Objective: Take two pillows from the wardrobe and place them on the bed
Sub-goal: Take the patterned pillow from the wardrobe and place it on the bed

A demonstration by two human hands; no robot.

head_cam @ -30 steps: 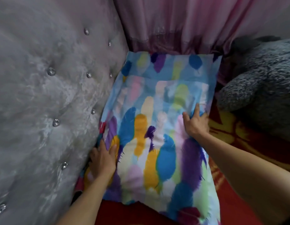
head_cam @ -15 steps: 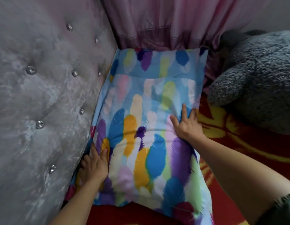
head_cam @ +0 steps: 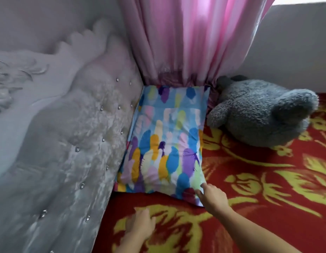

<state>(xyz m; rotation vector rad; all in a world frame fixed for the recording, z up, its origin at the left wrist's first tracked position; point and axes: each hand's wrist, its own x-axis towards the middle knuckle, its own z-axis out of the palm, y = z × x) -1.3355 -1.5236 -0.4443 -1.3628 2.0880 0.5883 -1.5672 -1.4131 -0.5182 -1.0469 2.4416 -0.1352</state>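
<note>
A pillow [head_cam: 167,141] in a blue cover with many-coloured feather shapes lies flat on the bed [head_cam: 258,189], which has a red blanket with yellow flowers. The pillow's long left side lies against the padded grey headboard [head_cam: 67,143]. My right hand [head_cam: 211,196] touches the pillow's near right corner with its fingertips, fingers apart. My left hand [head_cam: 140,225] hovers over the red blanket just short of the pillow, blurred, holding nothing. Only one pillow is in view.
A pink curtain [head_cam: 191,42] hangs behind the pillow's far end. A large grey plush toy [head_cam: 258,114] lies on the bed to the right of the pillow. A pale wall stands behind it.
Both hands have come back off the pillow's middle toward me. The left hand has left the pillow; the right now touches only the near corner. The view has pulled back and up.
</note>
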